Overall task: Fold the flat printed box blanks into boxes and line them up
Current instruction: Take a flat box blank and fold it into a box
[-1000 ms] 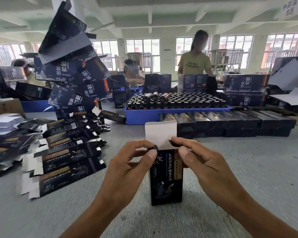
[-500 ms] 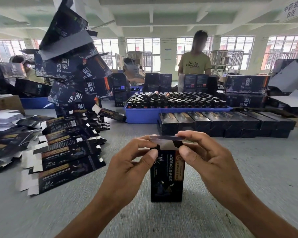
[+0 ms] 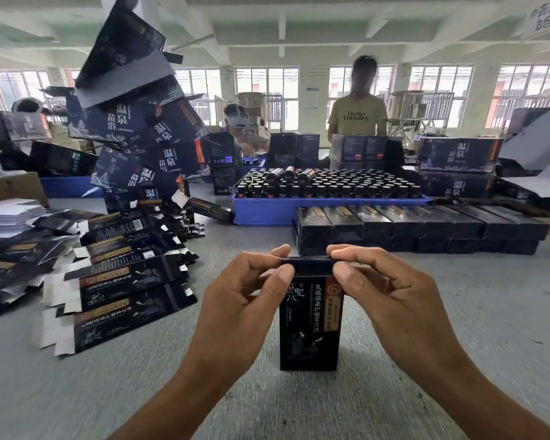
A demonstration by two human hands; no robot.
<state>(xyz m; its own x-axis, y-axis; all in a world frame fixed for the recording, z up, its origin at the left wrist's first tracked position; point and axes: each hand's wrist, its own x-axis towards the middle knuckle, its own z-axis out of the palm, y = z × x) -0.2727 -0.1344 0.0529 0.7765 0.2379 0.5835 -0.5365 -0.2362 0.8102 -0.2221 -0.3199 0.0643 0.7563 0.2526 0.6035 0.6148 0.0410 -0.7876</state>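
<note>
Head view. One box (image 3: 308, 315) stands upright on the grey tabletop (image 3: 458, 328) at lower centre of the frame, printed face toward the camera. Its top flap lies down flat across the opening; whether the tuck tab is fully seated cannot be told.

The left hand (image 3: 245, 300) pinches the top left corner of the box between thumb and forefinger. The right hand (image 3: 391, 290) pinches the top right corner the same way. Each grip is closed on the box's upper edge.

Finished work: a row of folded boxes (image 3: 419, 227) lies on its side at centre right, set edge to edge in front of a blue tray (image 3: 299, 211) of dark bottles. The row looks to be two layers deep; an exact count is not possible.

Outstanding work: a fanned spread of flat blanks (image 3: 121, 281) lies at left of the frame, overlapping and reaching back toward a leaning pile of larger printed cartons (image 3: 140, 128) at upper left. Many blanks are unfolded.

Assessment: the box in hand appears to be at its closing step. It is not yet placed with the row, which stands apart from it, further up the frame. Judged by the blanks left, the task is well under way but a substantial share is not done.

A person in a yellow shirt (image 3: 358, 115) stands beyond the tray.
</note>
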